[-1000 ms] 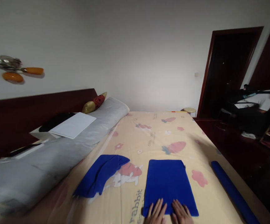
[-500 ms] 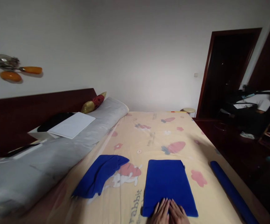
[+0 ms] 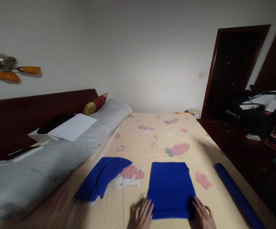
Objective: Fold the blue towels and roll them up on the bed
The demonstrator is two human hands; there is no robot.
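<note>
A folded blue cloth (image 3: 171,187) lies flat on the bed near me, with a narrow folded band along its near edge. My left hand (image 3: 143,215) is at its near left corner, fingers stretched out and touching the side edge. At the opposite side, my right hand (image 3: 203,213) rests its fingertips on the right edge, fingers apart. To the left lies a crumpled blue cloth (image 3: 102,178). A long, narrow blue roll or folded strip (image 3: 238,195) lies along the right side of the bed.
The patterned bed sheet (image 3: 157,133) spreads under everything. Along the headboard (image 3: 44,101) runs a grey covered bolster (image 3: 57,162) with a white board (image 3: 73,126) on it. A stool (image 3: 193,111) stands beyond the bed. At right, a person (image 3: 269,101) bends over near the doorway.
My hands were side by side on the middle of the cloth's near edge. They have moved apart, one to each side edge. The cloth's near end looks slightly narrower.
</note>
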